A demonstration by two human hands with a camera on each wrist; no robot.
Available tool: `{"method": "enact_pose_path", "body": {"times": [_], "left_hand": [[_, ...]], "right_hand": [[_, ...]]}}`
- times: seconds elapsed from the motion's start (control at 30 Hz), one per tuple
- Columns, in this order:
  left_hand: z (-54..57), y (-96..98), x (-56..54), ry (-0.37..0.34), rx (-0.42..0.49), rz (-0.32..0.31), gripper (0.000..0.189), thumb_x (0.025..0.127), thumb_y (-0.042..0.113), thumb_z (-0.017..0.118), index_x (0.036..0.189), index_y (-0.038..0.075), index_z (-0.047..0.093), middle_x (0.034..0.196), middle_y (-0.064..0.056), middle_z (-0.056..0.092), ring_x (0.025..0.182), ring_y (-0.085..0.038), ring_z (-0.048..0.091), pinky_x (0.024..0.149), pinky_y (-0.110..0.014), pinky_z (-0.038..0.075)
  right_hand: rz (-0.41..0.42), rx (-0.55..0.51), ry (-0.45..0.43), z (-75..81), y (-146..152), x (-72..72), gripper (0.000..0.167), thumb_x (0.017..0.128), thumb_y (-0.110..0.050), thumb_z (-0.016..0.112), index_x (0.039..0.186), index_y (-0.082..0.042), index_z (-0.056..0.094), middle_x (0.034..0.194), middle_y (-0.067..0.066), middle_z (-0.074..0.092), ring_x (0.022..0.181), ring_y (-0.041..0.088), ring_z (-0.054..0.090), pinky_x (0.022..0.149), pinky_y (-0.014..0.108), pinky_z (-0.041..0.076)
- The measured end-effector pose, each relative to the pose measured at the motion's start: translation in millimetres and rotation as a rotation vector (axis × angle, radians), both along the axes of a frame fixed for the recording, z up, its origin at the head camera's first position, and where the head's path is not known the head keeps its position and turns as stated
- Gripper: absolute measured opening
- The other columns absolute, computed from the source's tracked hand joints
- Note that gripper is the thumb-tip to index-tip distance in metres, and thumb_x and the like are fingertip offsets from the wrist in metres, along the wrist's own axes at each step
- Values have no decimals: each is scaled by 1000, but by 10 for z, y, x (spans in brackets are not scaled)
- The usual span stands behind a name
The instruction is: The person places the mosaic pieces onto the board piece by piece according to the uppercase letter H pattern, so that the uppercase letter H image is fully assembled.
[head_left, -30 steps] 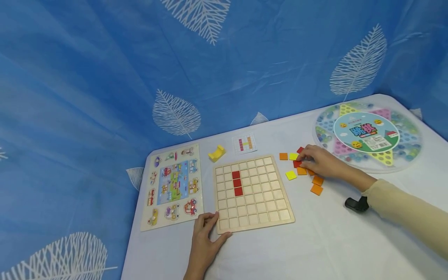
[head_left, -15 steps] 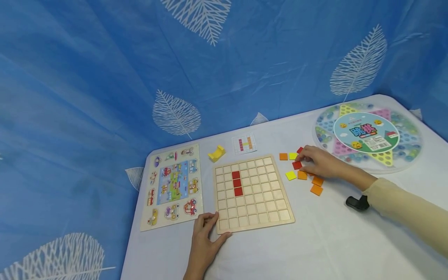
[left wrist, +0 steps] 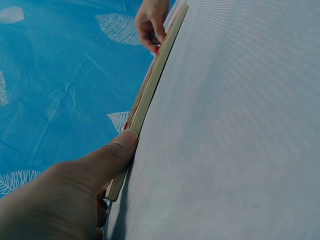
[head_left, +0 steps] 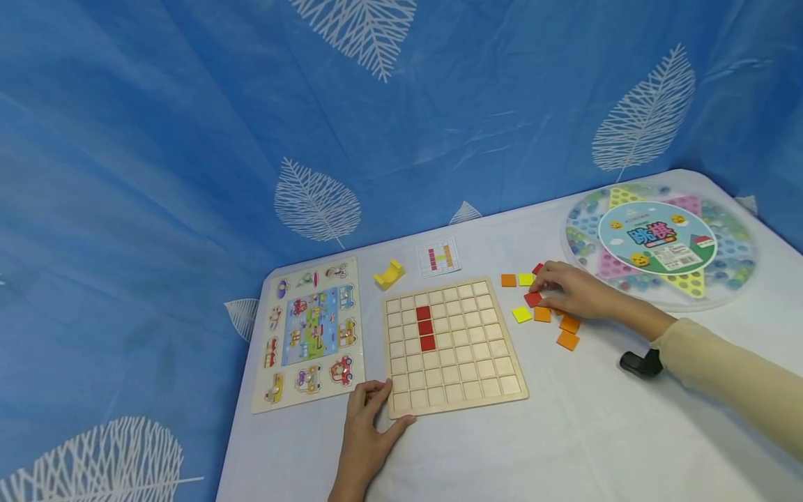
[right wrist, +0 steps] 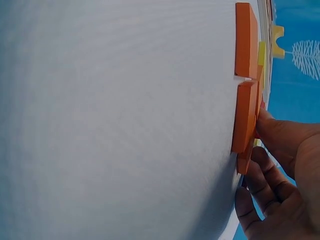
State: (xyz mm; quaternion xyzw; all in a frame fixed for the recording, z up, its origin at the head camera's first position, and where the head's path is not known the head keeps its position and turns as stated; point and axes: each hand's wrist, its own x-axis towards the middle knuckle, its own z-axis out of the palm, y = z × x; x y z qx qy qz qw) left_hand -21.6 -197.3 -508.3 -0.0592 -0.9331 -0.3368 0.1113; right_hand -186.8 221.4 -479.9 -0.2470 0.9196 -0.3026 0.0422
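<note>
Pinching a red tile (head_left: 532,299) with my right hand (head_left: 576,291), I have my thumb and fingers bent to hold it. The red tile is to the right of the wooden board (head_left: 470,387), near a yellow tile (head_left: 521,314) and some orange tiles (head_left: 542,314). I can't tell if it is all the way off the white table (head_left: 627,446). My left hand (head_left: 366,436) grips the board by its near left corner, with my thumb on the near edge and a finger on the left edge. Three red squares (head_left: 425,327) sit in the board in one line. Past the board are a little picture card (head_left: 438,257) and a small yellow block (head_left: 389,275). A flat puzzle (head_left: 311,328) lies to the left, and a big round game (head_left: 656,237) lies to the right.
</note>
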Motion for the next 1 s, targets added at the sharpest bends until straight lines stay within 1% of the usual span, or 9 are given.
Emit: {"method": "enact_pose_path", "body": {"times": [0.23,0.6,0.8,0.9,1.0], "left_hand": [[-15,-1,5,9,0,0,68,66,35,89,125,10,67,118,4,55,103,-9,47,89,-25,44],[-57,2,13,16,-1,0,68,66,37,89,125,11,67,118,4,55,103,-9,47,88,-26,44],[-79,11,29,25,-2,-1,68,66,37,89,125,11,67,119,4,55,104,-9,47,89,-25,44],[-82,18,38,32,-4,-4,68,66,36,89,125,10,67,118,4,55,104,-9,48,89,-25,44],[-77,28,40,25,-4,1,67,67,37,88,125,10,67,118,4,55,104,-9,47,89,-26,44]], "right_hand": [[13,-14,-13,4,0,10,17,86,-14,75,101,-19,70,99,-3,59,91,15,51,82,38,47],[32,-20,9,-10,2,15,17,86,-16,76,101,-20,71,99,-4,60,91,14,51,82,36,48],[35,-11,45,-41,11,12,18,85,-18,77,101,-20,71,98,-5,60,91,13,51,82,36,49],[33,-10,59,-26,-14,20,17,84,-20,78,100,-21,71,98,-7,59,92,12,52,83,35,49],[46,-39,71,11,-96,41,16,83,-19,78,96,-22,70,101,-7,59,97,14,52,87,38,44]]}}
